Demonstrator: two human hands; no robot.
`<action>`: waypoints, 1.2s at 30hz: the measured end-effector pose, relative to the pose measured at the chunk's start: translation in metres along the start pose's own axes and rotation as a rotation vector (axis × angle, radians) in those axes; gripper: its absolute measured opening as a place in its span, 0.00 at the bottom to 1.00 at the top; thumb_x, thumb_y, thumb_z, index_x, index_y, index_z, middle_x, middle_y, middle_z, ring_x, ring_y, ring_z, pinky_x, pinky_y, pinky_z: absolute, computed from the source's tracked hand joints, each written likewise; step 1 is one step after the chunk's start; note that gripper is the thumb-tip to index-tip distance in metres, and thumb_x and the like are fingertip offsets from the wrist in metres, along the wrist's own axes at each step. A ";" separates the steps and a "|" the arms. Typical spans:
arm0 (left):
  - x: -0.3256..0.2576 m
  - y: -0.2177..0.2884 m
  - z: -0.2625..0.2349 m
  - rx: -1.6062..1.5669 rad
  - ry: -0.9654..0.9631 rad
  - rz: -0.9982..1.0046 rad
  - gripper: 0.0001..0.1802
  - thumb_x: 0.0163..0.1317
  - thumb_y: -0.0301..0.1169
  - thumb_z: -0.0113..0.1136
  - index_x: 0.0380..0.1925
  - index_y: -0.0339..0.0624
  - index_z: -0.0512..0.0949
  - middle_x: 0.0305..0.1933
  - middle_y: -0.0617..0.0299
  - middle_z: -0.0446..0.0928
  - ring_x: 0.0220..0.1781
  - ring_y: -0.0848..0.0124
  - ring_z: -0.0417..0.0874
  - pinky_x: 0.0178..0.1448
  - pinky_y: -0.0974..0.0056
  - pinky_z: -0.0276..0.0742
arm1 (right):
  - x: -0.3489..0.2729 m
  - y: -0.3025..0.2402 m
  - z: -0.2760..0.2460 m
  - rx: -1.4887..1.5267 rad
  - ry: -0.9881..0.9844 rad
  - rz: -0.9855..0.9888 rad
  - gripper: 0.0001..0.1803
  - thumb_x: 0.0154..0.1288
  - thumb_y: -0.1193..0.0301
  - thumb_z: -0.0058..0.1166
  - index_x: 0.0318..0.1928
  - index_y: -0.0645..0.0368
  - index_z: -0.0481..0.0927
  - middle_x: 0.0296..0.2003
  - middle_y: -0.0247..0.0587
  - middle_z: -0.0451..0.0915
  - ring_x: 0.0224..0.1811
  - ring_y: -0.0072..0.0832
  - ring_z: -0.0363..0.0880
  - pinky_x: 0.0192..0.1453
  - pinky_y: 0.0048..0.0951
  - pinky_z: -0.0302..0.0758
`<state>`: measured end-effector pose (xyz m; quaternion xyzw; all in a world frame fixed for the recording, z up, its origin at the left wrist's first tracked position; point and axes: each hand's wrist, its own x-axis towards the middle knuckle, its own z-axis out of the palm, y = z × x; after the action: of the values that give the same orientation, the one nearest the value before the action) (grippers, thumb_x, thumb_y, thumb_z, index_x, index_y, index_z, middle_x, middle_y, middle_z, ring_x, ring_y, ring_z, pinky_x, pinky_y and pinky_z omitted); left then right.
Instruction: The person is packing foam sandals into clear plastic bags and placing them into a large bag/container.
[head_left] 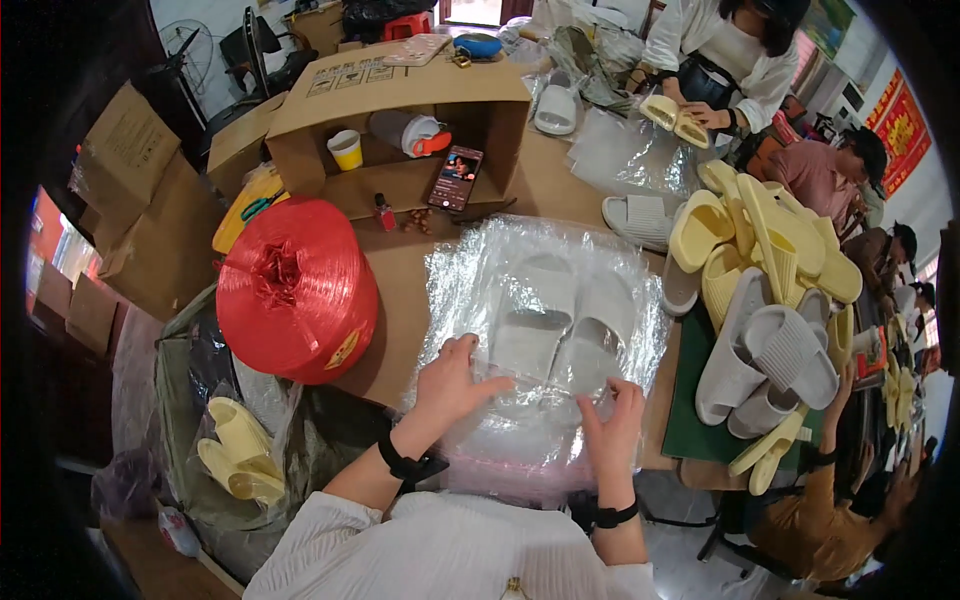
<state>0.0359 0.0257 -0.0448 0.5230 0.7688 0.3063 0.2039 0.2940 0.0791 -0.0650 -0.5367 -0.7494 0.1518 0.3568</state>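
Observation:
A pair of grey slide slippers (538, 310) lies inside a clear plastic bag (510, 365), on a stack of clear bags (460, 270) in front of me. My left hand (455, 388) touches the bag's near left part, thumb stretched toward the middle and fingers apart from it. At the near right part of the bag is my right hand (612, 425), its thumb and forefinger spread on the film. Neither hand is closed round anything that I can see. The slippers' soles point away from me under the shiny film.
A red roll of plastic twine (297, 290) stands left. Behind are an open carton (400, 85), a phone (456, 178) and a yellow cup (345, 150). Yellow slippers (770, 235) and grey slippers (735, 345) are heaped right. Another person (730, 60) handles yellow slippers across the table.

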 end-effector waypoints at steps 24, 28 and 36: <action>-0.021 0.036 -0.002 -1.111 -0.664 0.066 0.32 0.65 0.29 0.66 0.68 0.36 0.66 0.57 0.60 0.77 0.58 0.73 0.77 0.62 0.65 0.73 | -0.040 0.046 -0.035 0.944 -0.054 0.564 0.33 0.52 0.77 0.71 0.58 0.66 0.71 0.53 0.41 0.77 0.47 0.24 0.75 0.51 0.26 0.75; -0.036 0.031 0.006 -1.271 -0.683 0.023 0.38 0.66 0.30 0.65 0.72 0.37 0.58 0.65 0.59 0.72 0.62 0.73 0.74 0.64 0.65 0.71 | -0.034 -0.001 -0.039 0.870 0.102 0.424 0.29 0.60 0.78 0.63 0.61 0.65 0.69 0.51 0.40 0.78 0.48 0.25 0.77 0.55 0.28 0.74; -0.061 0.027 0.000 -1.346 -0.734 0.130 0.34 0.66 0.30 0.64 0.69 0.36 0.62 0.64 0.60 0.73 0.63 0.73 0.73 0.67 0.62 0.70 | -0.062 -0.031 -0.011 0.887 0.265 0.611 0.29 0.69 0.77 0.54 0.67 0.65 0.61 0.64 0.50 0.67 0.64 0.39 0.69 0.68 0.44 0.69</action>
<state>0.0768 -0.0239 -0.0264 0.3986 0.2676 0.5263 0.7018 0.2909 0.0094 -0.0612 -0.5424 -0.3726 0.4805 0.5798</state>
